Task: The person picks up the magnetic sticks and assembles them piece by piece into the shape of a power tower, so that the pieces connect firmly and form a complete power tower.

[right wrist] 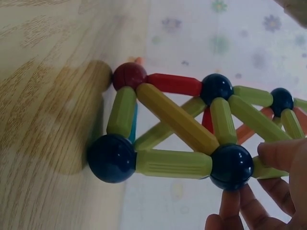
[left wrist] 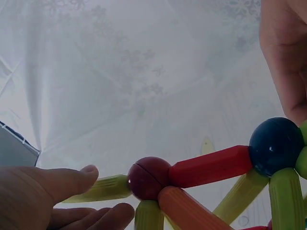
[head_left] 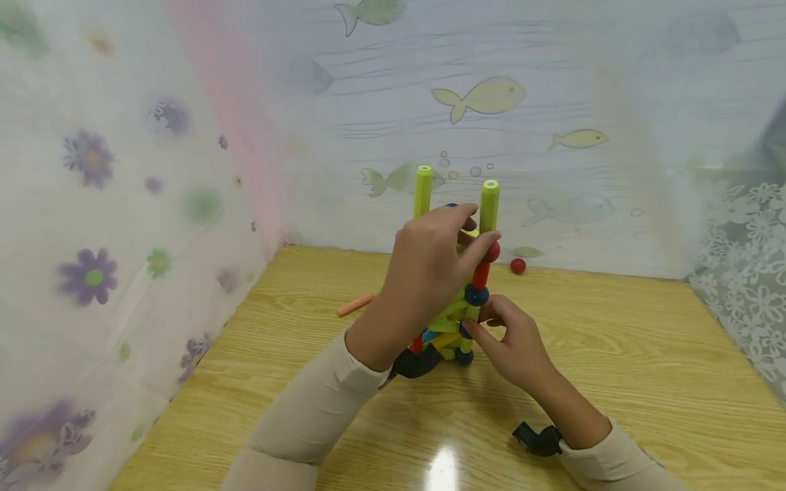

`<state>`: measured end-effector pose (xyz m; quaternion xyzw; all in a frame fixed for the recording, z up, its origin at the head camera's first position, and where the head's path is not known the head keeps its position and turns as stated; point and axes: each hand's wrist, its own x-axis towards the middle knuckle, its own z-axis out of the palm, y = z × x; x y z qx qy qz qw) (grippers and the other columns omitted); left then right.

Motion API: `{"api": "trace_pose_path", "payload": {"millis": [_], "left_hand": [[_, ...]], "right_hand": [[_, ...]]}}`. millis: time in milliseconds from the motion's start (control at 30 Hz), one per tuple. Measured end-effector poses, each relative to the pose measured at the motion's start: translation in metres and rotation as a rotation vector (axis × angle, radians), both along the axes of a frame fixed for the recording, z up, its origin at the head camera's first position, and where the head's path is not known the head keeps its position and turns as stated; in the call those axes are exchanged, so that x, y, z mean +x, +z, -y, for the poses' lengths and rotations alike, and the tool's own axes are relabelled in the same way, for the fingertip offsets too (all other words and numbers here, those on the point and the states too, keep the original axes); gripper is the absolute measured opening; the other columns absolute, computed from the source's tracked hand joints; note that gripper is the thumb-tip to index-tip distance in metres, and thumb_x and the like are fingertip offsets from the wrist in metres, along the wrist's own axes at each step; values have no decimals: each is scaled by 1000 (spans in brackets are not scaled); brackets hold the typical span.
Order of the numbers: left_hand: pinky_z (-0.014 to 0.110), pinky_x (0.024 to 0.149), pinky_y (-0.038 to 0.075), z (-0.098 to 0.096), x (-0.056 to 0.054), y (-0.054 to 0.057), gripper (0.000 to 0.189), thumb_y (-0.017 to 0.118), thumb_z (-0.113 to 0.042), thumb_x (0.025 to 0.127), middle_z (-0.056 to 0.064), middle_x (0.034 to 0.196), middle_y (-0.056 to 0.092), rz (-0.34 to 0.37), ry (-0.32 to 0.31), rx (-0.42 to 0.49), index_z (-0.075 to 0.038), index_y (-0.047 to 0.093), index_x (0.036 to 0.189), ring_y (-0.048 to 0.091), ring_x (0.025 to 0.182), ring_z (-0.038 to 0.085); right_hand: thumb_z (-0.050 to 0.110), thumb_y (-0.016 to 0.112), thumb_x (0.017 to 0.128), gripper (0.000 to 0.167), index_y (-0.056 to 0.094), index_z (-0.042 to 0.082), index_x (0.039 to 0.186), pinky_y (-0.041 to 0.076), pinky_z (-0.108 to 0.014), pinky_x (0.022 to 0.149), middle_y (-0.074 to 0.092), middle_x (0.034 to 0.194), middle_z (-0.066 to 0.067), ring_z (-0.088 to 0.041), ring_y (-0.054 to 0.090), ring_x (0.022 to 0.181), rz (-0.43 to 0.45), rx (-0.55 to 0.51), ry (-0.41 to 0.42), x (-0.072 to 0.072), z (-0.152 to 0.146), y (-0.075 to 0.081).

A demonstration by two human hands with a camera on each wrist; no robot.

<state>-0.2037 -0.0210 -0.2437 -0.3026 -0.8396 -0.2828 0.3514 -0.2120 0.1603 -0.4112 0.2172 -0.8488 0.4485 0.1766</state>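
Note:
A tower of magnetic rods and balls stands upright on the table, partly behind my left hand [head_left: 430, 252] in the head view. The left thumb and fingers pinch a yellow-green rod [head_left: 489, 204] at the tower's top, just above a red ball [left wrist: 148, 177]. A red rod [left wrist: 211, 166] joins that ball to a dark blue ball [left wrist: 276, 146]. Lower on the tower, my right hand [head_left: 518, 344] holds a dark blue ball [right wrist: 231, 166] between thumb and fingers. A yellow rod [right wrist: 177, 117] runs diagonally from this ball to a red corner ball [right wrist: 129, 76].
Another yellow-green rod [head_left: 423, 191] rises at the tower's left. A loose orange rod [head_left: 355, 304] lies on the wooden table [head_left: 614, 354] to the left. A loose red ball [head_left: 518, 266] sits near the back edge. Printed sheets [head_left: 381, 88] hang behind and beside the table.

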Motion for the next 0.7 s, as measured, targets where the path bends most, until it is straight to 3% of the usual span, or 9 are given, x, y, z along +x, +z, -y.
{"api": "trace_pose_path", "payload": {"millis": [167,267,400,600,700], "left_hand": [[20,56,50,18,11,-23,24,76,-28,96,3,82,67,-222,103,42,-4,72,98,61,67,10],[22,52,49,34,12,-41,23,77,-25,95,5,80,64,-239,176,33,-4,69,93,59,64,12],[27,58,56,49,9,-61,29,79,-29,93,7,86,65,-140,189,17,-3,67,98,64,72,15],[31,72,55,53,4,-73,59,81,-52,87,5,106,69,110,68,68,-6,65,121,62,93,17],[36,85,57,50,0,-75,75,80,-61,84,3,124,67,232,11,79,-10,61,135,62,110,18]], "right_hand": [[21,77,96,20,69,17,114,59,-46,88,69,103,6,-12,68,94,-15,14,-16,0,-1,0],[22,77,95,20,70,16,113,60,-45,87,70,101,6,-12,69,93,-29,23,-24,-1,1,1],[19,80,92,19,70,16,107,60,-42,83,68,95,8,-11,68,88,-76,36,-43,0,3,1],[17,85,87,22,68,15,100,60,-39,76,66,89,7,-9,67,82,-175,71,-53,5,9,-1],[14,84,88,20,69,14,101,59,-34,73,66,91,7,-9,68,82,-212,89,-28,10,13,-1]]}}
